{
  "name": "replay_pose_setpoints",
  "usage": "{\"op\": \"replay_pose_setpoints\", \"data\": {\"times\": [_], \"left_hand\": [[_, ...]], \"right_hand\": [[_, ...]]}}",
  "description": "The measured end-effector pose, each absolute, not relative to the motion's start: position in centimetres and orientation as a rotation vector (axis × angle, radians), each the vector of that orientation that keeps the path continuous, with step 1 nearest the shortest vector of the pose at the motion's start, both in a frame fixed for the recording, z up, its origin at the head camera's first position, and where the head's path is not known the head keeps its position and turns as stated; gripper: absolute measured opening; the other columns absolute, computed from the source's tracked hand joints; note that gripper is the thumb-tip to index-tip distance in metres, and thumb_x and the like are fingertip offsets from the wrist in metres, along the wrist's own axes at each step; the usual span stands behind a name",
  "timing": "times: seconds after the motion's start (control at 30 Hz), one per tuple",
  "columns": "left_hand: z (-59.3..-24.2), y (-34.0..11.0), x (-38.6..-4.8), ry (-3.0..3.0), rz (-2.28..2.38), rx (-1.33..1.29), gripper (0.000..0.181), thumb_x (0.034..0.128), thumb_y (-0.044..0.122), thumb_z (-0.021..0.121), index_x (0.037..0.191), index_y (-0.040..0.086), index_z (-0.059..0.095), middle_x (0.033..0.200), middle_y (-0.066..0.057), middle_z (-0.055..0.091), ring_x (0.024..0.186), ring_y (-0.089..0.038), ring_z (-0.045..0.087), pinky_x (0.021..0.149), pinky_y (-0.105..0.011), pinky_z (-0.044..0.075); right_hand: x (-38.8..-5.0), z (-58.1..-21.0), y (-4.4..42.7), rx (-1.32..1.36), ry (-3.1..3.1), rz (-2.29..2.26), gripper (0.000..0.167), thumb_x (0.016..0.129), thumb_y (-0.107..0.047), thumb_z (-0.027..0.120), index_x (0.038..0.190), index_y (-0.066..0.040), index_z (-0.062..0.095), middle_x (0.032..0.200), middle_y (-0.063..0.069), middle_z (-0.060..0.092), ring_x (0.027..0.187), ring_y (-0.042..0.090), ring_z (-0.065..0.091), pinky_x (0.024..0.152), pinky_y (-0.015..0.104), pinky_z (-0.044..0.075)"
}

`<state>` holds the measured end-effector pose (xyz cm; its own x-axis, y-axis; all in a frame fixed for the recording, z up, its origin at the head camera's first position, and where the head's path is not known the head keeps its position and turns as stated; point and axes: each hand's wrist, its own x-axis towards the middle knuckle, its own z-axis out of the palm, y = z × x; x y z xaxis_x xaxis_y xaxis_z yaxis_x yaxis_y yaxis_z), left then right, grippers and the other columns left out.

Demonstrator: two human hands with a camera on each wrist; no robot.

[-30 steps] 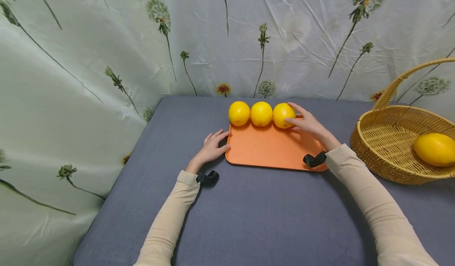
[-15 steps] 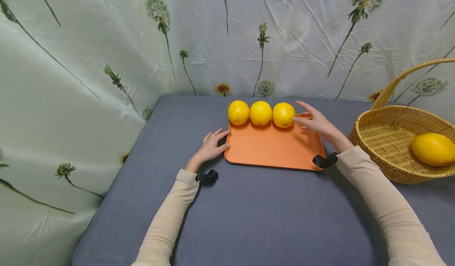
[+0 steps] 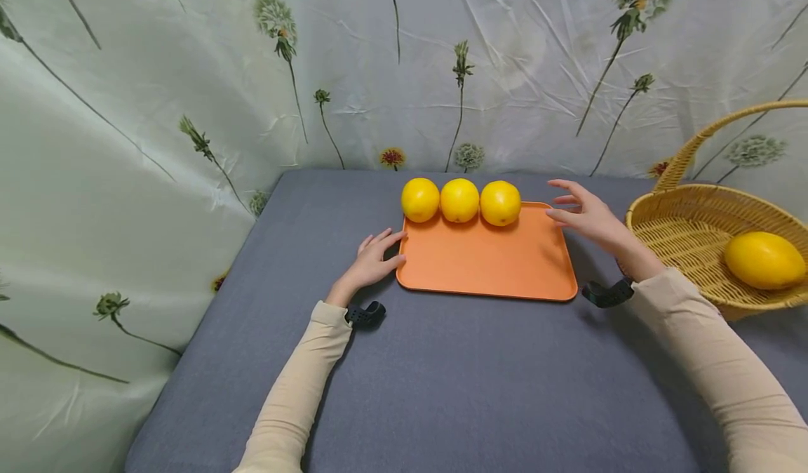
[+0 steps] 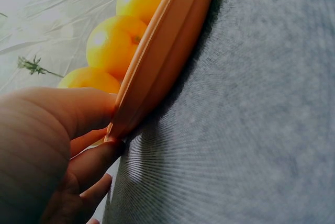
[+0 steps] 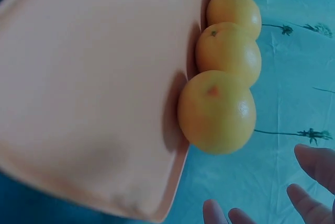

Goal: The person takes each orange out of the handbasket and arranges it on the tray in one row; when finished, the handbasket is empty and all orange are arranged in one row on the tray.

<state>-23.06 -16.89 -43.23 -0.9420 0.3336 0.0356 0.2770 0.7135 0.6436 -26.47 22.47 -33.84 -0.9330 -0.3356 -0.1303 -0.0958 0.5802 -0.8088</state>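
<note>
Three yellow-orange oranges, the left (image 3: 420, 200), the middle (image 3: 459, 200) and the right one (image 3: 501, 203), sit side by side along the back edge of an orange tray (image 3: 486, 262). My left hand (image 3: 372, 261) touches the tray's left rim with thumb and fingertips; the left wrist view shows its thumb (image 4: 89, 110) against the rim. My right hand (image 3: 593, 220) hovers past the tray's back right corner, fingers spread and holding nothing. In the right wrist view its fingertips (image 5: 306, 203) are apart from the right orange (image 5: 217, 113).
On the right stands a wicker basket (image 3: 688, 238) with a tall handle and a larger, oval yellow fruit (image 3: 764, 260) inside. My right forearm passes in front of its left side. A flowered cloth (image 3: 366, 73) hangs behind the grey-blue table (image 3: 442, 382).
My right hand has let go of the right orange and moved right, away from it toward the basket. The oranges stay in their row, and my left hand keeps its place at the rim.
</note>
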Motion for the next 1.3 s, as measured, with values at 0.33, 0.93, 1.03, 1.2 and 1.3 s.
{"op": "replay_pose_setpoints", "data": {"times": [0.33, 0.93, 1.03, 1.2, 1.3], "left_hand": [[-43.2, -16.8, -23.1, 2.828, 1.040, 0.500, 0.054, 0.0922, 0.026, 0.054, 0.142, 0.008, 0.041, 0.148, -0.013, 0.041, 0.145, -0.032, 0.022, 0.117, -0.053, 0.004], [-43.0, -16.8, -22.9, 2.820, 1.041, 0.512, 0.055, 0.0928, 0.026, 0.053, 0.143, 0.007, 0.040, 0.149, -0.013, 0.040, 0.145, -0.032, 0.022, 0.117, -0.054, 0.003], [-43.0, -16.8, -22.9, 2.820, 1.040, 0.500, 0.054, 0.0931, 0.026, 0.053, 0.143, 0.007, 0.040, 0.149, -0.012, 0.040, 0.145, -0.031, 0.021, 0.117, -0.053, 0.003], [-42.9, -16.7, -22.8, 2.829, 1.047, 0.503, 0.055, 0.0925, 0.025, 0.054, 0.142, 0.006, 0.040, 0.148, -0.013, 0.040, 0.145, -0.032, 0.022, 0.117, -0.054, 0.004], [-42.9, -16.7, -22.8, 2.832, 1.041, 0.507, 0.055, 0.0922, 0.025, 0.054, 0.142, 0.006, 0.041, 0.148, -0.013, 0.041, 0.145, -0.032, 0.023, 0.117, -0.054, 0.004]], "right_hand": [[-24.5, -32.7, 25.2, -0.385, 2.677, -1.131, 0.062, 0.096, -0.033, 0.049, 0.147, -0.009, 0.022, 0.144, 0.029, 0.034, 0.126, 0.044, 0.044, 0.093, 0.049, 0.046], [-22.0, -32.1, 30.3, -0.296, 2.859, -1.127, 0.044, 0.094, -0.032, 0.054, 0.134, -0.031, 0.038, 0.106, -0.033, 0.038, 0.088, -0.027, 0.041, 0.068, 0.002, 0.037], [-21.6, -32.1, 31.3, -0.295, 2.885, -1.157, 0.042, 0.094, -0.028, 0.055, 0.133, -0.032, 0.040, 0.102, -0.037, 0.039, 0.087, -0.028, 0.041, 0.067, 0.001, 0.037], [-21.2, -32.3, 33.3, -0.264, 2.953, -1.183, 0.039, 0.092, -0.026, 0.057, 0.127, -0.037, 0.042, 0.097, -0.039, 0.041, 0.082, -0.029, 0.043, 0.064, 0.001, 0.036], [-20.8, -32.3, 34.2, -0.214, 2.992, -1.169, 0.040, 0.093, -0.029, 0.056, 0.128, -0.039, 0.041, 0.098, -0.039, 0.038, 0.082, -0.029, 0.039, 0.063, 0.002, 0.035]]}}
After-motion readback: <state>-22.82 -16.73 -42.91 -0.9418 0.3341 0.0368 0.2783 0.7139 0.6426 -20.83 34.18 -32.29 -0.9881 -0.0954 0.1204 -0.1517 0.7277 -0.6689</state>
